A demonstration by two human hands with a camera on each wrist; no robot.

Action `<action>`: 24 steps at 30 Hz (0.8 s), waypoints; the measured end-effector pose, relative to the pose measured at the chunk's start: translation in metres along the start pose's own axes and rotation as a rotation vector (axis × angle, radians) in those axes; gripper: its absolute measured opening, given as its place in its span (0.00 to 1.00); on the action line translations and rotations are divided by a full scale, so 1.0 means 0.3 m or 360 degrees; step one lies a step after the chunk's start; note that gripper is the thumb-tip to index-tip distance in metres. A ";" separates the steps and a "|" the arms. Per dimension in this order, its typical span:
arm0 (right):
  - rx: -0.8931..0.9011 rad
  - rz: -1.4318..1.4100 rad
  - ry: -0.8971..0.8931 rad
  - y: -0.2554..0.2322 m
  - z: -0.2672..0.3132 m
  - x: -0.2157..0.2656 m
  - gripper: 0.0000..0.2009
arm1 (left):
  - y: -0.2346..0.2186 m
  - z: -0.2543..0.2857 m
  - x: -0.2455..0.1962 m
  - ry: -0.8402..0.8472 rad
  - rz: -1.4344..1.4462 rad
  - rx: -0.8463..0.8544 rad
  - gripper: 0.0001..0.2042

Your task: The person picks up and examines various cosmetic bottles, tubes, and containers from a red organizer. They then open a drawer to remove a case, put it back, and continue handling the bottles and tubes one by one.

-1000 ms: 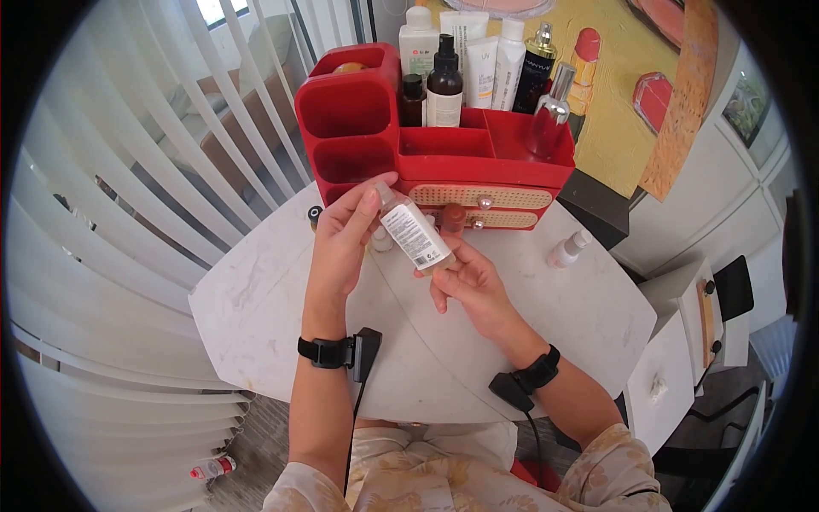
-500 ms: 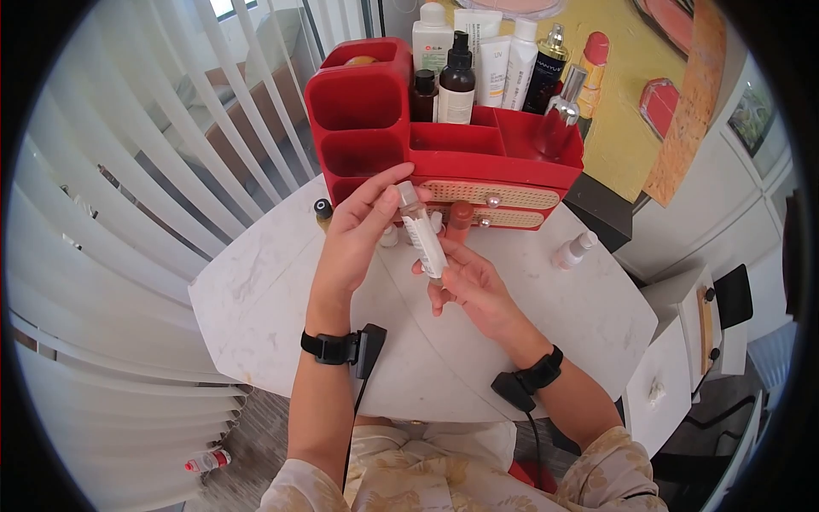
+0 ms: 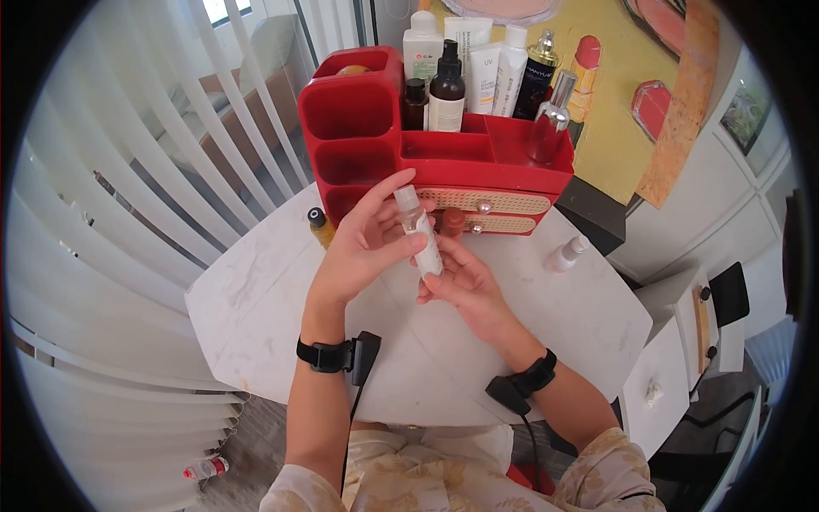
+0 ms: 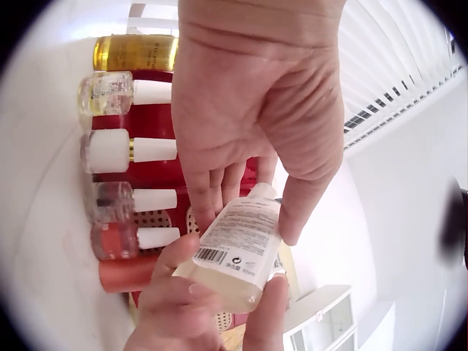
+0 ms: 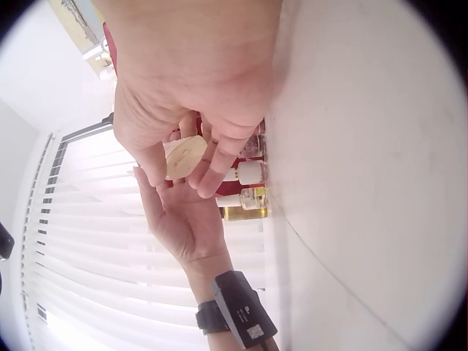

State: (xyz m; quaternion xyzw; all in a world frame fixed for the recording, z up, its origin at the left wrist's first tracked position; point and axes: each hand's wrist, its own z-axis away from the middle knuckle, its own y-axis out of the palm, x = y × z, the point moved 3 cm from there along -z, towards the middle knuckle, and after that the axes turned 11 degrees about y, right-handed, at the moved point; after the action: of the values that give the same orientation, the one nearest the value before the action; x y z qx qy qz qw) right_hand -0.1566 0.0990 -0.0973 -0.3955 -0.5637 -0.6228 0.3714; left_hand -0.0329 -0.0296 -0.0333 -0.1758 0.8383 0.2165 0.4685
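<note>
Both hands hold a small clear bottle with a white printed label, raised over the table in front of the red organizer. My left hand grips its upper part, thumb across the label side and fingers behind, the index finger stretched up beside the translucent cap. At the base, my right hand pinches the bottle between thumb and fingers. The left wrist view shows the label's fine print and barcode, with pale liquid inside. In the right wrist view the bottle's bottom faces the camera.
The red organizer stands at the back of the white table, with several bottles and tubes on top. Before it stand a yellow bottle, several white-capped nail polish bottles and a coral tube. A small pinkish bottle stands right.
The bottle has turned from its broad label face to a narrower side in the head view. My left thumb has shifted from the cap down onto the bottle's body.
</note>
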 end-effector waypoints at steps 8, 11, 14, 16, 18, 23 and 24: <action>0.0065 -0.0198 0.0152 -0.014 -0.002 -0.009 0.28 | 0.002 0.006 0.003 0.0079 -0.0134 0.0112 0.33; 0.0055 -0.0082 0.0090 -0.002 -0.001 -0.002 0.27 | 0.004 0.014 -0.012 0.0027 0.0011 0.0063 0.26; 0.0048 -0.0124 0.0036 0.013 -0.001 0.003 0.27 | -0.014 0.016 -0.032 -0.0023 -0.0155 -0.0022 0.20; 0.0099 -0.0093 0.0062 0.009 -0.002 -0.005 0.24 | -0.035 0.021 -0.046 0.0089 -0.0329 -0.0017 0.14; 0.0156 -0.0090 0.0116 0.004 -0.003 -0.014 0.23 | -0.048 0.027 -0.055 0.0143 -0.0437 -0.0013 0.11; 0.0242 -0.0108 0.0287 0.014 0.001 -0.020 0.22 | -0.016 0.018 -0.089 0.0067 -0.0621 0.0018 0.11; 0.0251 -0.0107 0.0289 0.015 0.001 -0.023 0.22 | -0.007 0.013 -0.105 0.0038 -0.0690 0.0033 0.11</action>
State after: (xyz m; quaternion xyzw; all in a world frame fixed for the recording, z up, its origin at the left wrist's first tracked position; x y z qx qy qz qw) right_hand -0.1496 0.0991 -0.1018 -0.2880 -0.5880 -0.6218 0.4298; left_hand -0.0135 -0.0263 -0.0085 -0.3496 0.7886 0.1001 0.4959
